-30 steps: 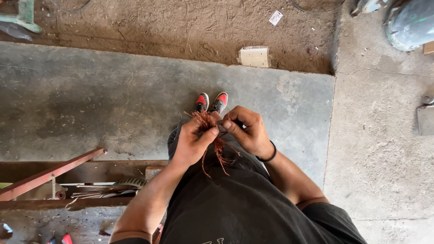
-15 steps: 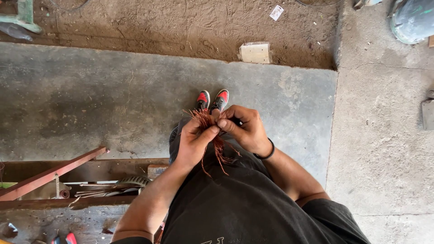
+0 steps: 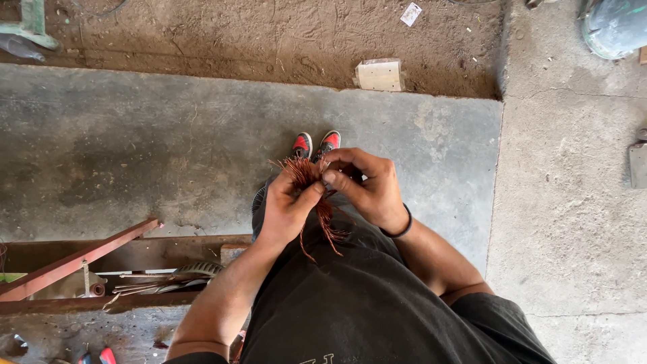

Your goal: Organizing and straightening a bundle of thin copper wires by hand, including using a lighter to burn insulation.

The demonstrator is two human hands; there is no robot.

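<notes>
The work in hand looks partway through, as far as the view from above tells: the bundle of copper-coloured wire strands (image 3: 311,176) is gathered between both hands, yet its ends remain loose and splayed, some fanning up and leftward above the left thumb, others hanging down in a ragged tail below the palms toward the black shirt (image 3: 364,303). Nothing shows a finished twist or tie, so I judge that tidying or binding the strands is not yet done.

The left hand (image 3: 288,209) is closed around the middle of the bundle, thumb pressed across the strands and the other fingers curled under them, so the wire runs through its grip. The right hand (image 3: 367,185) is curled too, its thumb and forefinger pinched together at the upper part of the bundle, just beside the left thumb; whether they hold a few strands or one is too small to tell. A dark band (image 3: 402,228) circles the right wrist.

Beyond the fingertips, the toes of two red and black shoes (image 3: 315,143) stand on the concrete floor (image 3: 135,148). Well to the left of the fingers lies a rusty red metal bar (image 3: 81,256)
</notes>
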